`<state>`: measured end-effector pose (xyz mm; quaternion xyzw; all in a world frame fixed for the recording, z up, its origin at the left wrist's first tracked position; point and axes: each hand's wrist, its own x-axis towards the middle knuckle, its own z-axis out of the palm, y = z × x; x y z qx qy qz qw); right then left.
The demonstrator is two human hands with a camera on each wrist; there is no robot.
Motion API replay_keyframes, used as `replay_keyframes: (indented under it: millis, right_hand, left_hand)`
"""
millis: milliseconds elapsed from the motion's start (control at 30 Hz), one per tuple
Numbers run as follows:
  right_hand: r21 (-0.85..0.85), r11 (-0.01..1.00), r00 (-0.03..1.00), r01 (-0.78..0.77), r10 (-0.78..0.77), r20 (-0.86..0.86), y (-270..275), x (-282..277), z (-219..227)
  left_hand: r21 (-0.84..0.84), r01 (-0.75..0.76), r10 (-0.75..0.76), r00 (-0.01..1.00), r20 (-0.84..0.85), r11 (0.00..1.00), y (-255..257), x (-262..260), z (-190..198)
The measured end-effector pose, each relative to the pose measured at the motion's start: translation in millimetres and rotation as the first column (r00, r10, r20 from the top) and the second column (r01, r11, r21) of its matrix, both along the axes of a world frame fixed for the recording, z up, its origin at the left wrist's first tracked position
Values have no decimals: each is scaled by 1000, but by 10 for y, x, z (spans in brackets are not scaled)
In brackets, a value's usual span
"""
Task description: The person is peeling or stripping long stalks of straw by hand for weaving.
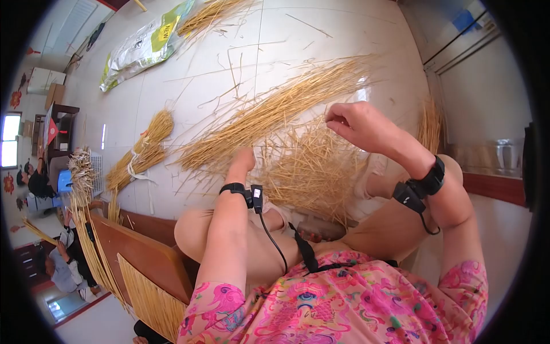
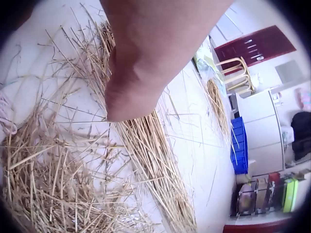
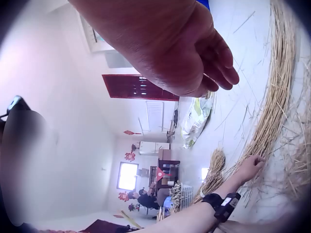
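Note:
A long bundle of loose straw (image 1: 281, 109) lies diagonally across the tiled floor. My left hand (image 1: 243, 159) is low at its near edge and overlaps the stalks in the left wrist view. In the right wrist view the fingers of that hand look curled; I cannot tell whether they grip any stalks. My right hand (image 1: 358, 123) is raised above the floor near the bundle's far end, its fingers loosely bent, nothing visible in them. Below it spreads a heap of short broken straw (image 1: 309, 172), between my feet.
A tied straw bundle (image 1: 143, 146) lies to the left. Farther off are a white and green plastic sack (image 1: 149, 46) and more straw (image 1: 209, 17). A brown wooden board (image 1: 137, 252) stands by my left knee, flat straw against it. Other people (image 1: 40, 180) sit farther left.

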<state>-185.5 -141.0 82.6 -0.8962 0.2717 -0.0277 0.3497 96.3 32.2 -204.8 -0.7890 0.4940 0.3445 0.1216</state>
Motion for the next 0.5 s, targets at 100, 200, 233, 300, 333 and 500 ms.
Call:
replay_keyframes:
  millis: [100,200,233,300,333,500]
  right_hand:
    - [-26,999,996,21,-23,-81,-26,17,6]
    - [-67,997,996,47,-53,-79,-43,17,50]
    - [-79,996,996,44,-50,-69,-59,18,62]
    - [-102,994,998,36,-41,-52,-76,30,105]
    - [-110,993,997,48,-54,-51,-80,29,107]
    - [-98,993,997,64,-69,-46,-129,97,114]
  left_hand:
    - [-258,-191,217,973,76,947,-15,213,-193]
    - [-441,-184,267,954,133,878,-192,363,-105]
    - [-473,-186,285,948,145,861,-255,413,-102]
    - [-535,-191,323,932,165,823,-374,518,-114]
    - [-542,-187,325,930,170,819,-423,559,-160]
    - [-530,-209,353,917,185,822,-694,772,-348]
